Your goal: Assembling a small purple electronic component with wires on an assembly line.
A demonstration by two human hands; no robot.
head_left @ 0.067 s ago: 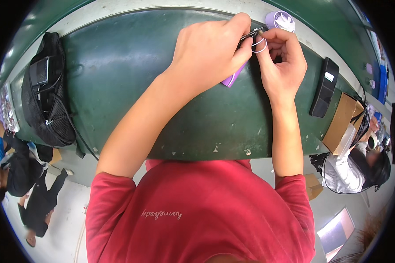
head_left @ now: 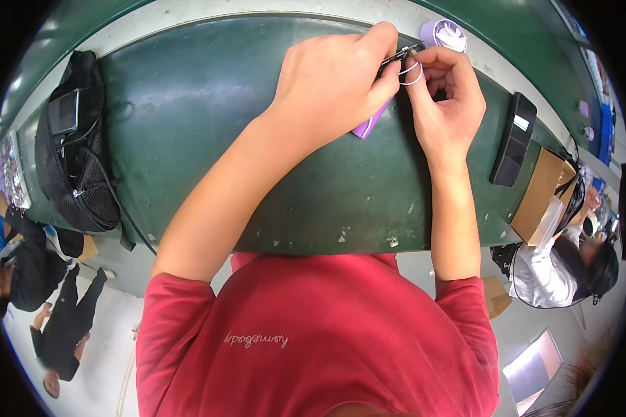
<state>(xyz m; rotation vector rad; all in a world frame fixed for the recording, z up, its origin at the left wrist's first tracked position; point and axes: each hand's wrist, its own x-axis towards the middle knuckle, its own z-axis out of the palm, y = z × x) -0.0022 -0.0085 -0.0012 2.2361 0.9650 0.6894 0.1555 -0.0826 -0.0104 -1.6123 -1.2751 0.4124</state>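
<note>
My left hand (head_left: 334, 80) is closed, thumb against fingers, around a slim dark piece with a metallic edge (head_left: 398, 55) at the far side of the bench. Facing it, my right hand (head_left: 448, 97) pinches thumb and forefinger together at that piece's tip. What lies in this pinch is too small to name. A thin white wire (head_left: 413, 82) loops between the two hands and crosses my right thumb. Under my left hand a flat purple piece (head_left: 371, 125) sticks out, mostly hidden by the hand. Just beyond my right fingers stands a small lilac fan (head_left: 446, 33) with white blades.
On the green bench (head_left: 188, 104), a black mesh bag (head_left: 76, 153) with a trailing cord lies at the left. A black oblong device (head_left: 513, 139) and a cardboard box (head_left: 541, 191) are at the right. Other people sit or stand at both sides.
My hands and the pieces between them have barely moved. A person in dark clothes at the far left has shifted slightly.
</note>
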